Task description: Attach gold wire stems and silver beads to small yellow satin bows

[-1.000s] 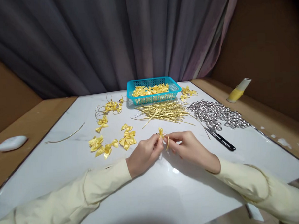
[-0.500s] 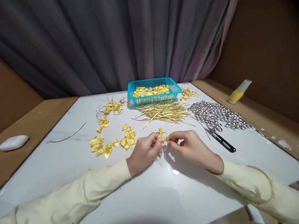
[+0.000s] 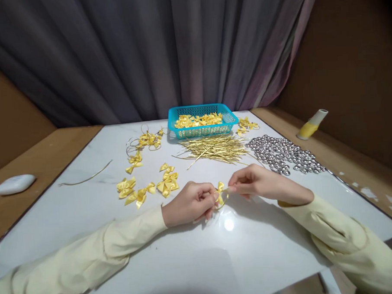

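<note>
Thumb and fingers of my left hand (image 3: 195,202) are closed on a small yellow satin bow (image 3: 220,188), held up over the tabletop. A thin gold cord (image 3: 225,202) curves in a loop just under the bow. To the right, my right hand (image 3: 259,182) is pinched closed beside the bow, on what looks like a blurred end of the cord. Several loose yellow bows (image 3: 167,183) lie left of my hands. Beyond them is a cluster of bows with cord loops (image 3: 149,140). A pile of gold cord pieces (image 3: 215,148) lies behind my hands.
A blue plastic basket (image 3: 203,131) of bows stands at the back, with more bows (image 3: 247,125) beside it. Silver beads (image 3: 284,154) spread at right. A single cord (image 3: 87,177) and a white rounded object (image 3: 15,184) lie left. A yellow-white cone (image 3: 313,124) stands far right.
My right hand has moved right and slightly away from the bow, and now covers the black-handled cutting tool. The bow has shifted a little right and nearer to me with my left hand.
</note>
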Demonstrator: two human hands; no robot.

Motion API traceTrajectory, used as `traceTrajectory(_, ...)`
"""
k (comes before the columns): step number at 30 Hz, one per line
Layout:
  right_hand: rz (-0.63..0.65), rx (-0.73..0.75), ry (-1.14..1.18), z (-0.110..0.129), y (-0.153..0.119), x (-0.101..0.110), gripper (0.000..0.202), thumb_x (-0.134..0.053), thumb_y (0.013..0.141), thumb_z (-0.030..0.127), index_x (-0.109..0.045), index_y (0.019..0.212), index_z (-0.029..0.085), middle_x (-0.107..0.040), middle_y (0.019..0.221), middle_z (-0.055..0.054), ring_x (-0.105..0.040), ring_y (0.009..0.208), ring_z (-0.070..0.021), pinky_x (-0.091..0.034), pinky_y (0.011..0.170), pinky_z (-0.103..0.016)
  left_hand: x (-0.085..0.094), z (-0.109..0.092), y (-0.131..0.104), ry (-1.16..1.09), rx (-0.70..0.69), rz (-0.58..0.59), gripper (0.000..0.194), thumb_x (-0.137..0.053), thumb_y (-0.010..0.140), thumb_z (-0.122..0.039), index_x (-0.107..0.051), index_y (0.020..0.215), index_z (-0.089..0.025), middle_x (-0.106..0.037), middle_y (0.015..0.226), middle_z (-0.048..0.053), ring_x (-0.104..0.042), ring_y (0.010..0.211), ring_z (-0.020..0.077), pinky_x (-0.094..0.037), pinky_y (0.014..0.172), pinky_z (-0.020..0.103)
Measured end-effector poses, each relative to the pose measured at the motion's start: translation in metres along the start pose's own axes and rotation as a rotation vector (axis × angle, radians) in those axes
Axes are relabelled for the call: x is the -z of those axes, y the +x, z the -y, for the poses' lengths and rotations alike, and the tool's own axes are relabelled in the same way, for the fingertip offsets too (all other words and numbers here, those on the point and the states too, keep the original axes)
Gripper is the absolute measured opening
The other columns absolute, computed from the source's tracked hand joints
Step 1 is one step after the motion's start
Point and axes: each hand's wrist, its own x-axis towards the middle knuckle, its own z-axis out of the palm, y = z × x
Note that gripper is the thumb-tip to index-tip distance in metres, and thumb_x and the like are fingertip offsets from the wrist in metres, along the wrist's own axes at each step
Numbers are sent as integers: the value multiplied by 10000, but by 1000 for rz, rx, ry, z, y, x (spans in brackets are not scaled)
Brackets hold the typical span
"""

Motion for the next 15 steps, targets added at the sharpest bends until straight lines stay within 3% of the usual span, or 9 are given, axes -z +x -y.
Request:
traceTrajectory(3, 118, -47, -77, 7, -9, 6, 228, -542, 787, 339, -619, 720, 135, -426, 472, 49, -345, 422, -69, -270, 429, -208, 1, 2, 1, 37, 24, 82, 137, -447, 780, -186, -487, 657, -139, -491, 424, -62, -322, 269, 23, -248, 299, 135)
traceTrajectory(8, 98, -36, -4, 14, -11, 1, 200, -544, 773, 292, -584, 660, 132, -357, 478, 62, -287, 439, -63, -196, 415, -204, 0, 2, 3, 91, 64, 217, 113, -422, 692, -84, -496, 630, -141, -467, 413, -76, -336, 291, 26, -271, 324, 128)
traceTrajectory(15, 57, -2, 148, 9, -3, -16, 209, -574, 733, 269, -533, 580, 132, -360, 480, 66, -272, 455, -59, -206, 449, -208, -2, 7, 4, 244, -9, 280, 76, -483, 651, -123, -476, 578, -142, -409, 396, -79, -328, 352, 34, -252, 355, 127)
